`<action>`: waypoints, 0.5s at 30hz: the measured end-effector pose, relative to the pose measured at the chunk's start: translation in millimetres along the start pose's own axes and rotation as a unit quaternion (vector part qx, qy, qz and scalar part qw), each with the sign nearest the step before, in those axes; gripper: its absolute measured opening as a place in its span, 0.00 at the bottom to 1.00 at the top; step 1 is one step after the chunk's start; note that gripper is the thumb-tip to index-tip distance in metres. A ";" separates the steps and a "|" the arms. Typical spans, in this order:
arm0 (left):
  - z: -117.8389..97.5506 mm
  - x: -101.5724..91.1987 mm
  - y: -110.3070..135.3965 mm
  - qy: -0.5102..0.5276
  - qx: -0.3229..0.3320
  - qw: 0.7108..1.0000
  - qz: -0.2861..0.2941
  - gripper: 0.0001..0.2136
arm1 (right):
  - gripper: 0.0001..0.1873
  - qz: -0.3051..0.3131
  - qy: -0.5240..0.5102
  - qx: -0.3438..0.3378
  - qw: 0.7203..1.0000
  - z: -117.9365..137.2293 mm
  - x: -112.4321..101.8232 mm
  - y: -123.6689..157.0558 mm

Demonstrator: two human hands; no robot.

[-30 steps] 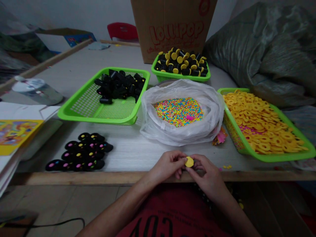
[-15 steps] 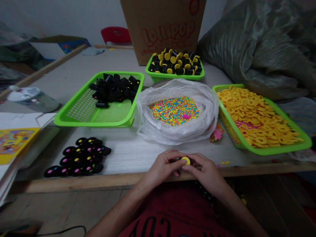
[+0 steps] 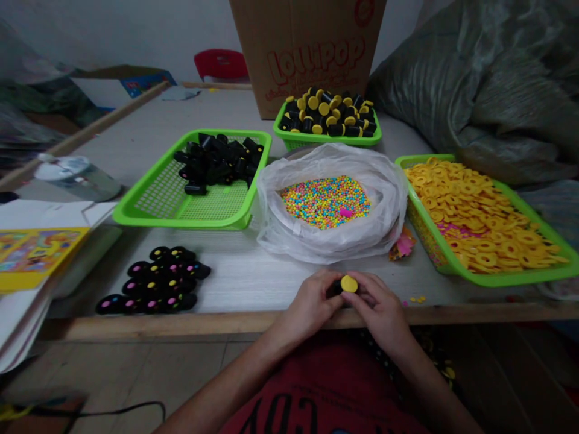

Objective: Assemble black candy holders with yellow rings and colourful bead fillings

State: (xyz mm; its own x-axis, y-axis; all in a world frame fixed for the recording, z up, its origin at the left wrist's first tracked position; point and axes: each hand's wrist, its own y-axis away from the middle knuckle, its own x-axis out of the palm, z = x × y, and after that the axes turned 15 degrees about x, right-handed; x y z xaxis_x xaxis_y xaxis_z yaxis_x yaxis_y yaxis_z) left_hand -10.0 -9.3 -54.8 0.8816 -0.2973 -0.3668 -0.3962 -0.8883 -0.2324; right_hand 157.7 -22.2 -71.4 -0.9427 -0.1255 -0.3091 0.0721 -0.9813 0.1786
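Note:
Between my two hands, just above the table's front edge, is a small black container with a round yellow cap [image 3: 349,283]. My left hand [image 3: 313,296] is closed around its black body from the left. My right hand [image 3: 380,299] pinches the yellow cap from the right, thumb on the near side. Behind them sits a white plastic bag [image 3: 289,238], open at the top, full of small coloured candy balls [image 3: 325,199] with a pink piece [image 3: 346,213] on them. Rows of black containers [image 3: 156,280] with coloured balls showing in their ends stand to the left.
Green baskets hold black containers [image 3: 217,160], yellow-capped black containers [image 3: 335,108] and yellow rings [image 3: 488,217]. A lollipop carton [image 3: 312,36] stands behind. On the right is a large sack [image 3: 479,90]; on the left, papers [image 3: 49,241] and a lidded jar [image 3: 79,175]. Loose yellow bits [image 3: 417,299] lie near the edge.
The view has shifted a little, so the table's things appear farther right. My hands have lifted the capped container slightly, and more of its yellow cap and black body shows.

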 end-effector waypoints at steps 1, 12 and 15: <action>0.8 1.9 -1.0 -0.012 0.000 1.000 -0.008 0.12 | 0.15 0.000 -0.019 0.013 1.000 -0.1 -0.5 0.0; 5.8 3.7 0.8 0.010 -0.003 0.999 -0.042 0.12 | 0.17 0.002 -0.104 0.082 0.991 3.2 1.8 1.1; 6.7 4.5 2.0 0.014 0.014 0.999 -0.038 0.11 | 0.17 0.000 -0.087 0.068 0.994 3.8 1.8 0.4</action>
State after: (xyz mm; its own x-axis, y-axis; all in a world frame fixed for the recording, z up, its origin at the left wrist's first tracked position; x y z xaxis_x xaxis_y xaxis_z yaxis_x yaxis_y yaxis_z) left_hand -8.6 -10.0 -62.9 0.9161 -0.2395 -0.3215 -0.3347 -0.8984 -0.2845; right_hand 154.8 -22.2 -68.4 -0.9857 -0.0874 -0.1439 0.0395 -0.9508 0.3074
